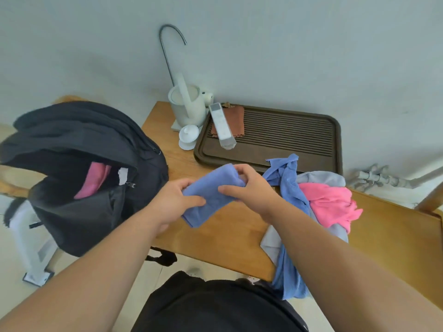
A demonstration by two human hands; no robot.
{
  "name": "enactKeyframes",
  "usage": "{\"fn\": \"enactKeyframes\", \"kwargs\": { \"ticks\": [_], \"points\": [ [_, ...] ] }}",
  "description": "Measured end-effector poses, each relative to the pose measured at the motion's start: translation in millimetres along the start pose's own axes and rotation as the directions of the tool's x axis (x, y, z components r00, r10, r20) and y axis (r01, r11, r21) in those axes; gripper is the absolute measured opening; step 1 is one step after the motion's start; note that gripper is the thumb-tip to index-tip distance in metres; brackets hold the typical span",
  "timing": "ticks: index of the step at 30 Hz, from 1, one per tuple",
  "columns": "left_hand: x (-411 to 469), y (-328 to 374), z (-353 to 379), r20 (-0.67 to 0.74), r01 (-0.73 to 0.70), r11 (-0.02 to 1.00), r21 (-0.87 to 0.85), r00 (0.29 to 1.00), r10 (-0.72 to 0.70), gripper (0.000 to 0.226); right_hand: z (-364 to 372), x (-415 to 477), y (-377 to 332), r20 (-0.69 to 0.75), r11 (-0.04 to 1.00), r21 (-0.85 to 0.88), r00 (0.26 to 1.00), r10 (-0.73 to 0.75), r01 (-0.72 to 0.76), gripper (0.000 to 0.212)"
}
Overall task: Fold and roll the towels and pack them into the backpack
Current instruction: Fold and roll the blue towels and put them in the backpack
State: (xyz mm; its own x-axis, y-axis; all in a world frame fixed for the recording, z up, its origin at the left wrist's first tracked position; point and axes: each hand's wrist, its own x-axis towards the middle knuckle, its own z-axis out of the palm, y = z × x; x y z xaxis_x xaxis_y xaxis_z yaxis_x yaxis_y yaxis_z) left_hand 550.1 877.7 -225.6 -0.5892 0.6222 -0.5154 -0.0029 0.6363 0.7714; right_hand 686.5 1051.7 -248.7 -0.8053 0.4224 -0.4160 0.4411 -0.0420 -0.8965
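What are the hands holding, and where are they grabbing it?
A folded blue towel: the left hand grips its lower left end, and the right hand pinches its upper right end.

Wood table (227, 236). Dark slatted tray (287, 130) at the back by the wall. 2 items on it: brown cloth (237, 118) and white remote (220, 123) partly over the cloth. Left of tray: white kettle (187, 106), lidded cup (189, 136). Curved metal tube (165, 51) behind kettle.
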Motion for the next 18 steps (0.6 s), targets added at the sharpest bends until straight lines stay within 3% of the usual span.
{"fn": "enactKeyframes", "kwargs": {
  "ticks": [5,11,14,18],
  "points": [
    [-8,8,-41,0.046,-0.072,0.981,-0.179,0.996,0.082,0.038,24,-1,-35,0.014,0.944,0.33,1.0,-0.025,0.019,0.042],
    [-8,-7,-96,0.113,-0.159,0.987,0.022,0.981,0.155,0.032,95,8,-65,-0.161,0.895,0.429,0.986,-0.054,0.119,0.052],
    [-13,-23,-131,0.141,-0.196,0.98,-0.041,0.97,0.2,0.031,146,13,-75,-0.322,0.839,0.516,0.947,0.003,0.172,0.057],
    [-27,-41,-170,0.136,-0.25,0.96,-0.125,0.954,0.266,0.029,215,14,-91,-0.356,0.776,0.598,0.934,0.032,0.201,0.049]
  ]
}}
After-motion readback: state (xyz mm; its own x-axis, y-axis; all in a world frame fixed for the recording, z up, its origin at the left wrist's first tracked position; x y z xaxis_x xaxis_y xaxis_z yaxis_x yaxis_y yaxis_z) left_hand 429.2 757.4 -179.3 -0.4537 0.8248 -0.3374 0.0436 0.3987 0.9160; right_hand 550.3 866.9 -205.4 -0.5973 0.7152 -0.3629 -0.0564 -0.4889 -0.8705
